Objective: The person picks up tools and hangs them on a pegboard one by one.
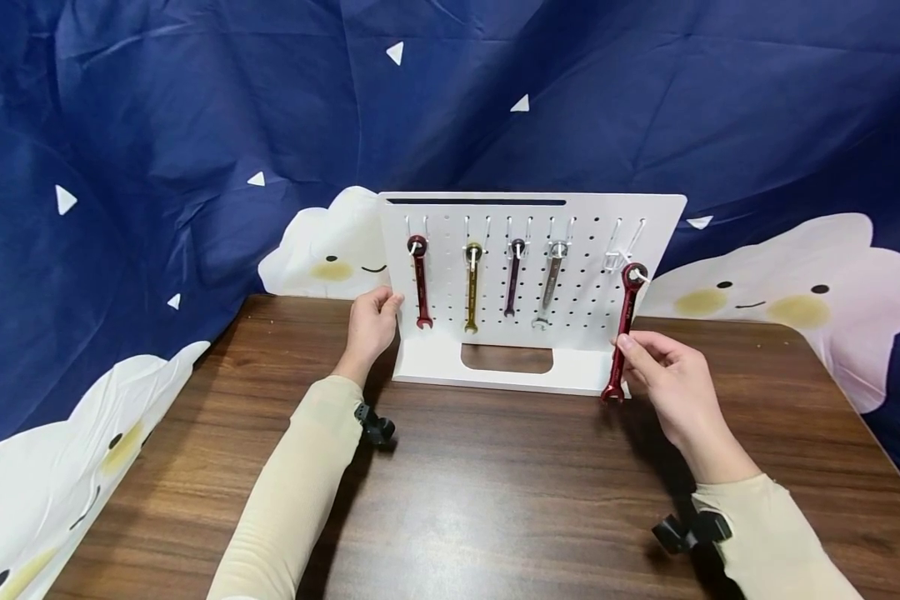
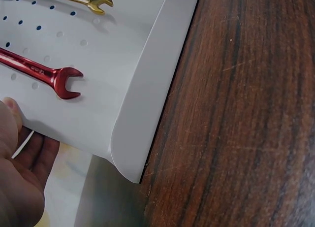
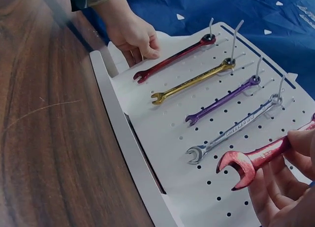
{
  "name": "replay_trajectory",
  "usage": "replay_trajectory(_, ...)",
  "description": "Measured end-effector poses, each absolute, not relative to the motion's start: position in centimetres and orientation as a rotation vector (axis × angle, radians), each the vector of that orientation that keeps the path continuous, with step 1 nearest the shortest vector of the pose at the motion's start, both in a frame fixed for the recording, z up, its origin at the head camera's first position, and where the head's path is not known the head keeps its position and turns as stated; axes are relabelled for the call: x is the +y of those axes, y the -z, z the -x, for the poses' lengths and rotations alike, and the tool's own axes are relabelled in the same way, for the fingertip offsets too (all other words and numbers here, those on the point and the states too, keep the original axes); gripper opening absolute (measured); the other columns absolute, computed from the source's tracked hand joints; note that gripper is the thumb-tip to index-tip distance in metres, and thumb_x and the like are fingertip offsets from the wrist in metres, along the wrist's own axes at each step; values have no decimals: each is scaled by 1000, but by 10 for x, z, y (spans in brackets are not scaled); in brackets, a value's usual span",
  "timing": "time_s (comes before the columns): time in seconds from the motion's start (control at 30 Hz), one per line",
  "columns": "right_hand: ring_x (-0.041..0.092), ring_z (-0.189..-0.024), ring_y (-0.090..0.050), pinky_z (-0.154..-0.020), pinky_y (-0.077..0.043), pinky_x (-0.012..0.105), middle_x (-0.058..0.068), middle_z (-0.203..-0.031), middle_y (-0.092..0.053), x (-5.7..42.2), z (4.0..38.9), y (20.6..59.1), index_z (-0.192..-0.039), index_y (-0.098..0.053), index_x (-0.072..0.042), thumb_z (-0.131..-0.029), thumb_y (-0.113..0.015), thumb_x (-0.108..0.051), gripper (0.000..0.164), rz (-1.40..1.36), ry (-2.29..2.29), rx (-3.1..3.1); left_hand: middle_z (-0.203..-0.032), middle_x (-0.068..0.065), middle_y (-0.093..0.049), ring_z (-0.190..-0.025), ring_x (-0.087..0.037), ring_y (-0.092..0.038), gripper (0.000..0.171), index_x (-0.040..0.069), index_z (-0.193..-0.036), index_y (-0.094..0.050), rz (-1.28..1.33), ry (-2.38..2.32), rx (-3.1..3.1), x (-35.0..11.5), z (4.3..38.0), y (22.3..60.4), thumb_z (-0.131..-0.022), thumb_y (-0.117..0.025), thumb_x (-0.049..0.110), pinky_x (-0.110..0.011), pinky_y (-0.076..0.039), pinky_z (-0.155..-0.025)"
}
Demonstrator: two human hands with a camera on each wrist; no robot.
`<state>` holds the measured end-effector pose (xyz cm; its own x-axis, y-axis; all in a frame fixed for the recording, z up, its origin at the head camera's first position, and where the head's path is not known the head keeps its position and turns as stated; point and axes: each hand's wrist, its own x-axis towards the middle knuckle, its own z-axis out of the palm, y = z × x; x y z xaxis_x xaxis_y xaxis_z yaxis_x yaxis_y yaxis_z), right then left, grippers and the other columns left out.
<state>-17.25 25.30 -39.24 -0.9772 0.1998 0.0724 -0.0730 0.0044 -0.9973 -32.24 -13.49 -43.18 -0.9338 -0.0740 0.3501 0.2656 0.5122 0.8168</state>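
Note:
A white pegboard stand (image 1: 622, 208) stands upright on the table. My left hand (image 1: 372, 327) grips its left edge, thumb in front and fingers behind, as the left wrist view shows. Near the board's right side my right hand (image 1: 671, 375) pinches a red ratchet wrench (image 1: 625, 321) low on its shaft, open end down. The wrench's ring overlaps the tip of a white hook there. From other hooks hang a second red wrench (image 1: 422, 292), a gold wrench (image 1: 472, 292), a purple wrench (image 1: 513, 283) and a silver wrench (image 3: 241, 127), from left to right.
The brown wooden table (image 1: 450, 492) extends in front of the board and to both sides. A blue cloth (image 1: 450, 108) printed with clouds and white triangles hangs behind. The stand's base has a wide cutout (image 1: 506, 358) near its middle.

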Motion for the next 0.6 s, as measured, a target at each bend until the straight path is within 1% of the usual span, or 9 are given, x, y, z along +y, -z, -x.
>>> replay_trajectory(0.07, 2, -65, -64, -63, -56, 17, -11, -77, -70, 254, 176, 393, -89, -81, -27, -105, -71, -15, 22, 143, -2129, -2055, -65, 2, -48, -72, -21, -48, 28, -3, -85, -70, 160, 1389, -2413, -135, 322, 432, -108, -66, 14, -32, -38, -68)
replay_trajectory(0.27, 2, -73, -70, -72, -60, 18, -11, -86, -75, 255, 187, 394, -90, -82, -22, -104, -72, -14, 19, 124, -2286, -1935, -67, 0, -48, -73, -23, -49, 28, -2, -86, -70, 162, 1390, -2414, -134, 322, 432, -108, -66, 14, -32, -38, -69)
replay_trajectory(0.47, 0, -73, -68, -71, -59, 18, -13, -87, -75, 257, 197, 396, -90, -82, -24, -104, -73, -16, 18, 167, -2320, -1923, -67, 0, -50, -75, -24, -50, 27, -3, -87, -71, 157, 1393, -2411, -134, 322, 431, -108, -66, 13, -32, -38, -70)
replay_trajectory(0.6, 0, -75, -67, -72, -58, 17, -13, -89, -75, 258, 205, 398, -91, -83, -24, -102, -76, -19, 14, 210, -2330, -1917, -66, 1, -49, -74, -24, -49, 27, -3, -87, -72, 160, 1394, -2410, -135, 322, 431, -108, -66, 13, -32, -38, -70)
